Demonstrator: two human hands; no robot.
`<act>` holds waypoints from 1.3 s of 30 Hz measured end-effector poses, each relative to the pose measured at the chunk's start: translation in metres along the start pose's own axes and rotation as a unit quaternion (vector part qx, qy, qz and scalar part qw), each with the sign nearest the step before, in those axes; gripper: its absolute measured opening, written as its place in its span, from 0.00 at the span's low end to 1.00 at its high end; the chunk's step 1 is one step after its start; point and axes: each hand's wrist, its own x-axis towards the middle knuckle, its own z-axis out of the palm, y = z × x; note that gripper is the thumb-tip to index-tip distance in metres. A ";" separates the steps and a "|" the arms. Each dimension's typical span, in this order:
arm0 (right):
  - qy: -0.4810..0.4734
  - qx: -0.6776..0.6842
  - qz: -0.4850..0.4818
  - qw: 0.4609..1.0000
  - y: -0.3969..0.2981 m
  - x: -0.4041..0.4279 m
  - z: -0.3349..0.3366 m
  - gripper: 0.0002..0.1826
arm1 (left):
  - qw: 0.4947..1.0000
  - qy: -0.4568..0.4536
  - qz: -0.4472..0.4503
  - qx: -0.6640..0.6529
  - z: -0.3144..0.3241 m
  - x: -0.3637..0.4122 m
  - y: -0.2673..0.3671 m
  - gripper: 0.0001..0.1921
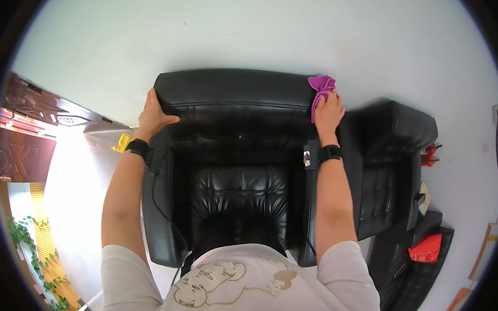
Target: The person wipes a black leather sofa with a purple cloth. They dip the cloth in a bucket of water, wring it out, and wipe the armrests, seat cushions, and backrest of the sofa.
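Observation:
Before me stands a black leather armchair (239, 123) with a tufted seat (238, 184) and a padded backrest top against the wall. My left hand (153, 116) grasps the left edge of the backrest, its thumb on the front and its other fingers at the side. At the backrest's right top corner, my right hand (329, 111) presses a purple cloth (322, 86) onto the leather. Part of the cloth is bunched under the palm and fingers. Both wrists wear black straps with small devices, and a cable runs down from the left one.
A second black armchair (383, 171) adjoins on the right, with a black sofa (425, 268) holding a red bag (426, 248) beyond it. A yellow bottle (122, 143) is near my left wrist. Red objects (430, 155) stand behind the second chair. Green vines (34, 245) hang at far left.

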 end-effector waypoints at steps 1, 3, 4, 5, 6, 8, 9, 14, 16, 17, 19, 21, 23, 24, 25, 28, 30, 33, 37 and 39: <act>0.020 -0.006 0.010 1.000 -0.019 0.004 0.004 0.17 | 1.000 -0.003 0.009 0.000 0.003 0.003 -0.003 0.64; 0.011 0.026 -0.095 0.995 -0.074 -0.001 0.016 0.15 | 0.999 0.013 -0.010 0.027 0.010 0.006 -0.003 0.65; -0.028 0.003 -0.132 0.991 -0.110 -0.009 0.023 0.15 | 0.999 0.006 -0.021 0.030 0.011 0.007 -0.001 0.65; -0.042 0.040 -0.156 0.986 -0.148 -0.018 0.028 0.16 | 0.999 0.015 -0.026 0.041 0.011 0.007 0.001 0.64; -0.046 0.061 -0.186 0.980 -0.185 -0.027 0.033 0.16 | 0.998 0.017 -0.031 0.056 0.009 0.006 0.004 0.65; -0.132 0.112 -0.243 0.954 -0.249 -0.035 0.043 0.16 | 0.998 0.009 -0.036 0.058 0.004 0.005 0.008 0.66; -0.124 0.166 -0.267 0.941 -0.275 -0.042 0.048 0.16 | 0.998 0.002 -0.037 0.057 0.001 0.004 0.010 0.66; -0.064 0.168 -0.366 0.913 -0.254 -0.032 0.046 0.17 | 0.996 -0.004 -0.031 0.078 -0.004 0.001 0.010 0.66; -0.013 0.201 -0.298 0.933 -0.186 -0.013 0.028 0.13 | 0.997 0.009 -0.024 0.072 -0.002 0.002 0.008 0.66; 0.019 0.149 -0.263 0.953 -0.151 -0.005 0.018 0.13 | 0.997 0.015 -0.024 0.071 -0.001 0.002 0.006 0.65; -0.051 0.073 -0.117 0.989 -0.090 0.010 -0.001 0.14 | 0.997 0.024 -0.018 0.065 0.002 0.002 0.004 0.65; 0.012 -0.044 -0.035 0.998 -0.074 0.009 0.001 0.14 | 0.998 0.038 -0.010 0.053 0.005 0.003 0.004 0.64; 0.029 -0.061 -0.076 0.995 -0.096 -0.002 0.013 0.14 | 0.997 0.039 -0.015 0.057 0.008 0.001 0.003 0.64; 0.040 -0.072 -0.089 0.993 -0.118 -0.006 0.022 0.14 | 0.997 0.043 -0.015 0.065 0.008 0.002 0.004 0.65; 0.032 0.004 -0.131 0.991 -0.144 -0.013 0.032 0.15 | 0.996 0.051 -0.014 0.067 0.009 0.003 0.004 0.66; -0.011 0.070 -0.244 0.967 -0.245 -0.032 0.059 0.14 | 0.998 0.050 -0.023 0.042 0.013 0.003 0.002 0.66; -0.068 0.111 -0.294 0.947 -0.309 -0.038 0.070 0.16 | 0.998 0.060 -0.022 0.021 0.016 0.002 -0.003 0.67; -0.122 0.181 -0.350 0.911 -0.353 -0.038 0.072 0.17 | 0.993 0.111 0.000 -0.038 0.022 -0.004 -0.011 0.70; -0.110 0.224 -0.387 0.888 -0.283 -0.040 0.039 0.15 | 0.980 0.080 -0.128 -0.130 0.037 -0.015 -0.020 0.71; -0.128 0.199 -0.337 0.911 -0.225 -0.045 0.020 0.16 | 0.978 0.092 -0.117 -0.147 0.044 -0.014 -0.023 0.69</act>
